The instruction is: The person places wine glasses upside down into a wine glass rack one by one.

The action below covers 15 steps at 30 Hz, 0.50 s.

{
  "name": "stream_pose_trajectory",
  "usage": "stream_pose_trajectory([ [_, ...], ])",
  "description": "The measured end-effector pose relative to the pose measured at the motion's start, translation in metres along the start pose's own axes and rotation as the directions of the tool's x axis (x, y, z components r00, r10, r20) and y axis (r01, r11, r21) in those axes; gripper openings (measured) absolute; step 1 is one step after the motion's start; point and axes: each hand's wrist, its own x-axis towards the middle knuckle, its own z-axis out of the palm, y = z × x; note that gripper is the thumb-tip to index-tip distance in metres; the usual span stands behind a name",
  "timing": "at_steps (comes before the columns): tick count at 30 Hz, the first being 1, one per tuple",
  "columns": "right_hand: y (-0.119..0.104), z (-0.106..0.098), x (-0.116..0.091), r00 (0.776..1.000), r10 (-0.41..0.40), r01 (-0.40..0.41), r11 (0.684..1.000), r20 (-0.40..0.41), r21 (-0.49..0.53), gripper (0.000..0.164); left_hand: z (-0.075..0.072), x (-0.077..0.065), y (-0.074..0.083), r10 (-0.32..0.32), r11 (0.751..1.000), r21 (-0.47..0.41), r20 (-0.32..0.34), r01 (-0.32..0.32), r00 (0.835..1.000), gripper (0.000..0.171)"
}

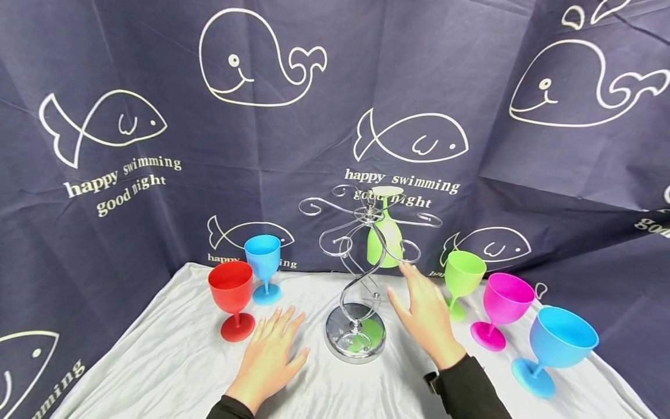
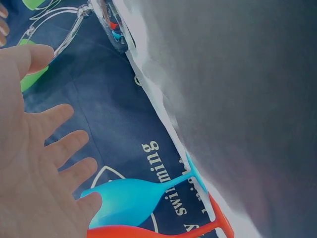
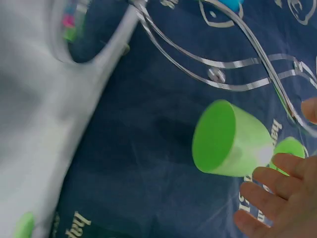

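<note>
A chrome wine glass rack point(image 1: 356, 356) with curled arms stands mid-table on its round base. Upside down from its far side hangs a green goblet point(image 1: 384, 241), its foot up among the arms. My right hand point(image 1: 426, 317) is raised just right of the rack, fingers extended and holding nothing; the fingertips overlap the area below the goblet's rim. The right wrist view shows the hanging green goblet point(image 3: 237, 144) beside these fingers. My left hand point(image 1: 272, 352) hovers over the cloth left of the base, fingers spread, nearest the red goblet point(image 1: 231, 288).
Behind the red goblet stands a blue goblet point(image 1: 263, 256). Along the right side, upright, are a green goblet point(image 1: 464, 273), a magenta goblet point(image 1: 508, 299) and another blue goblet point(image 1: 562, 337). White cloth point(image 1: 178, 361) covers the table, and a dark printed curtain point(image 1: 335, 139) hangs behind it.
</note>
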Motion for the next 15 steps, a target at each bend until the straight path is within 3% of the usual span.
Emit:
stream_pose_trajectory([
  [5, -0.004, 0.007, -0.025, 0.997, -0.015, 0.016, 1.000, 0.075, -0.016, 0.065, -0.001, 0.000, 0.000, -0.006, 1.000, -0.002, 0.009, 0.006, 1.000, 0.059],
  [15, -0.012, 0.015, -0.054, 0.992, -0.010, 0.013, 1.000, 0.123, -0.028, 0.069, -0.003, 0.001, 0.000, -0.012, 1.000, -0.002, 0.024, 0.012, 1.000, 0.060],
])
